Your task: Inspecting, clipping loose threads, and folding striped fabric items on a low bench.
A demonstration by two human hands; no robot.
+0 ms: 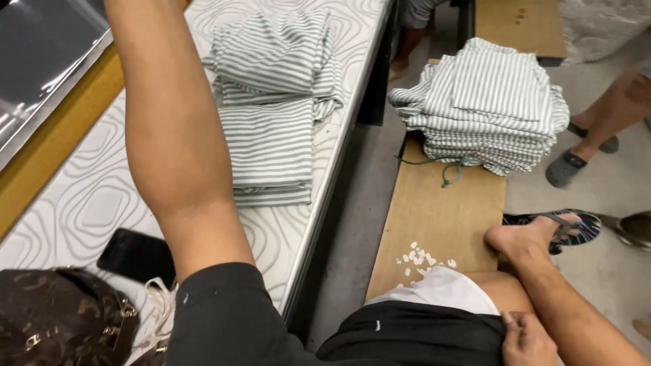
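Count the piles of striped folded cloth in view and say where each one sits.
2. One striped pile lies on the patterned white table, beyond the raised left arm. The other striped stack sits on the brown bench to the right. More may lie outside the picture.

Bright, even overhead light fills the scene, leaving only soft, short shadows, such as the one under the stack of striped cloth [485,105] on the brown bench [441,210]. A pale glare streaks the glossy grey panel [41,61] at the upper left. The near raised arm [176,149] looks slightly soft, and straight edges bow a little toward the frame's corners.
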